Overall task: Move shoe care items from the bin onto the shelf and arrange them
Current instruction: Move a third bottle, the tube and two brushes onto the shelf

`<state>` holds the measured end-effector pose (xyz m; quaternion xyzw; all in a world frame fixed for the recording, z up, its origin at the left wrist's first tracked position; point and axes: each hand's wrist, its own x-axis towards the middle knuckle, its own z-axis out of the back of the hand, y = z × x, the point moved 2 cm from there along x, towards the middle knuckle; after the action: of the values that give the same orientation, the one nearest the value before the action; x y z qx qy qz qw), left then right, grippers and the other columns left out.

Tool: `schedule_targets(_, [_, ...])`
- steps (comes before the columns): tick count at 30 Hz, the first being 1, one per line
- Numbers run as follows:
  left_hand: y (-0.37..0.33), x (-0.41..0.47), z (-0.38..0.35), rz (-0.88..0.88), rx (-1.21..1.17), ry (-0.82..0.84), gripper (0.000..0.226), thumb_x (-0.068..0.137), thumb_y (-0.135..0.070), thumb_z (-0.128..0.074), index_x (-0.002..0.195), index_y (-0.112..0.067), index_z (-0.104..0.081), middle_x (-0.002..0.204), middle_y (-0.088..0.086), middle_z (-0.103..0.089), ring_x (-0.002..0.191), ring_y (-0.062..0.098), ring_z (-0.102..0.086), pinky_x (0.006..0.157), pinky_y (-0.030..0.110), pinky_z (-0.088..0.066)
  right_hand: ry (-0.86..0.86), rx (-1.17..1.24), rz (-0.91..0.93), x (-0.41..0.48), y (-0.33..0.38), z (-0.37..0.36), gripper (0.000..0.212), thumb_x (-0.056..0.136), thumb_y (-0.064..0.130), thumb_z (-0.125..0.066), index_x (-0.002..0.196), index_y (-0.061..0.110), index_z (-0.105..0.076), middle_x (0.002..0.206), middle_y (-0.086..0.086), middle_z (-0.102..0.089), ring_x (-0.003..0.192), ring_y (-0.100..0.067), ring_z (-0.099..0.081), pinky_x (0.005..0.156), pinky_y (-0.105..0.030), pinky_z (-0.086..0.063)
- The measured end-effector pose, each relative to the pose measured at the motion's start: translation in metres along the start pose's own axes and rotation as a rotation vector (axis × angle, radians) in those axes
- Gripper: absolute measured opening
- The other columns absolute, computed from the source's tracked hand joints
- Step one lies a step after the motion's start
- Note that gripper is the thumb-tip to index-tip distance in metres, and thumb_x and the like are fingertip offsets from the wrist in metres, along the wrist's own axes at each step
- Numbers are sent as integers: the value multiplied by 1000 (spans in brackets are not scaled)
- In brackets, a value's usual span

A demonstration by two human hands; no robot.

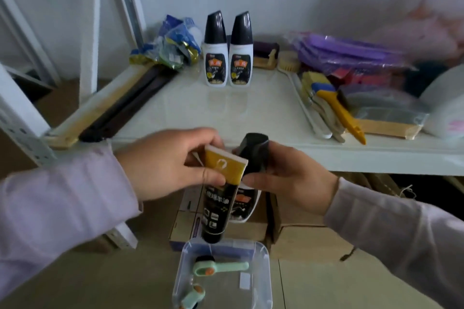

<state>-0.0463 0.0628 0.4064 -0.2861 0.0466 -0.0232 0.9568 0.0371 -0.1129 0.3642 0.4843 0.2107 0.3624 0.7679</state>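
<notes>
While my left hand (173,163) pinches the black tube (218,198) and my right hand (288,178) clamps a polish bottle (251,165), both hover off the shelf's (251,113) front edge, ready for placing.

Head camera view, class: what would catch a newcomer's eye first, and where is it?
Centre front, the left hand holds a black tube with a yellow sponge end while the right hand holds a black-capped white bottle. Behind them, two matching bottles stand upright on the white shelf.

The clear bin (263,271) runs off the bottom edge; the tube (216,211) hides part of the bottle (244,204)
</notes>
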Motion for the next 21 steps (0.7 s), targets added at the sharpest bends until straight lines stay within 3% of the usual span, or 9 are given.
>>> schedule_targets(4, [-24, 7, 43, -61, -139, -87, 31, 54, -52, -62, 83, -41, -56, 90, -8, -71, 73, 9, -72, 67, 33, -63, -43, 18, 116, 11, 38, 31, 48, 69, 29, -68, 113, 18, -56, 114, -9, -67, 104, -27, -65, 94, -47, -51])
schedule_targets(8, [-34, 38, 75, -139, -155, -235, 18, 77, -30, -66, 90, -31, -53, 95, -2, -66, 83, 20, -70, 64, 35, -64, -167, -34, 174, 40, 54, 62, 39, 83, 16, -65, 119, 25, -51, 103, 9, -65, 92, -12, -63, 78, -32, -49])
schedule_targets(10, [-33, 58, 82, -146, -176, -313, 19, 85, -16, -65, 92, -26, -51, 102, 8, -65, 86, 26, -70, 64, 33, -64, -245, -42, 179, 58, 52, 74, 36, 85, 13, -63, 117, 25, -51, 99, 12, -63, 87, -11, -61, 75, -34, -49])
schedule_targets(12, [-29, 78, 81, -138, -183, -369, 21, 86, -14, -65, 89, -27, -49, 103, 14, -65, 86, 33, -70, 70, 43, -63, -300, -81, 159, 77, 46, 83, 38, 85, 14, -63, 120, 20, -51, 105, 4, -64, 92, -17, -61, 82, -41, -53])
schedule_targets(14, [-23, 97, 75, -111, -169, -395, 21, 86, -14, -66, 93, -23, -48, 103, 16, -65, 85, 34, -71, 74, 46, -61, -346, -142, 143, 94, 40, 89, 36, 84, 14, -64, 118, 17, -52, 106, 0, -62, 95, -18, -59, 89, -39, -50])
schedule_targets(18, [-19, 127, 64, -58, -171, -446, 22, 87, -17, -65, 97, -24, -46, 98, 8, -64, 74, 24, -70, 64, 29, -62, -455, -205, 90, 122, 30, 104, 43, 83, 18, -66, 123, 12, -50, 104, -1, -60, 91, -19, -57, 85, -37, -49])
schedule_targets(21, [-22, 141, 63, -35, -242, -502, 20, 87, -18, -66, 100, -21, -51, 96, 5, -61, 79, 24, -69, 64, 29, -61, -474, -184, 52, 139, 26, 115, 46, 83, 16, -65, 126, 11, -48, 110, -4, -62, 96, -20, -59, 90, -38, -49])
